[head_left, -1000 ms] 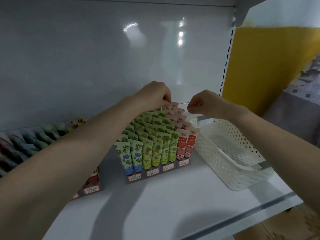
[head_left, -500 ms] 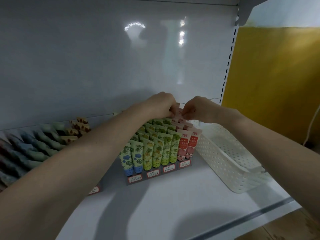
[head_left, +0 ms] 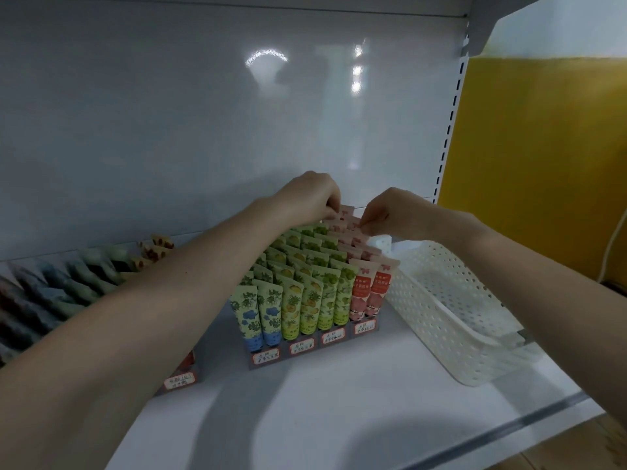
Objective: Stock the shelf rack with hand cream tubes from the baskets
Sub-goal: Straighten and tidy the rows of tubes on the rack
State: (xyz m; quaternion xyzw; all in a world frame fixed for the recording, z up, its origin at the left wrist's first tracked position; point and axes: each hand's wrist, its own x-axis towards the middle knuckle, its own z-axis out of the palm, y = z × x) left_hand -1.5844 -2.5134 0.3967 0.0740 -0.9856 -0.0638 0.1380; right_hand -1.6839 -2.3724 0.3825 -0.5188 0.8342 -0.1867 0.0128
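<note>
- Both hands are up at the back of the rack, which sits mid-shelf close to the back panel, working the rightmost column, the pink tubes.
- Our left hand has its fingers curled in tight, pinching the flat crimped top of the rearmost pink one.
- Our right hand is just beside it, fingers pinched on a tube top a row or so forward. We can't tell exactly which row.
- The tubes stand cap-down, crimp-up, packed touching each other in stepped rows: blue, yellow, green, then pink.
- Handling guess: these are light little things with soft squeezy bodies and a glossy, slightly slippery skin. The crimp is the stiff bit, so that's where we grab. Squeezing the belly would just dent it.
- Since the rows lean on each other, a hard shove probably tips the neighbours like dominoes, so gentle nudges only.
- The white basket sits at the right end of the shelf, running toward the front right corner, touching or nearly touching the rack. We see no tubes in it from here.
- A second rack sits at the left end, partly hidden behind our forearm, its tubes too blurry to read.
</note>
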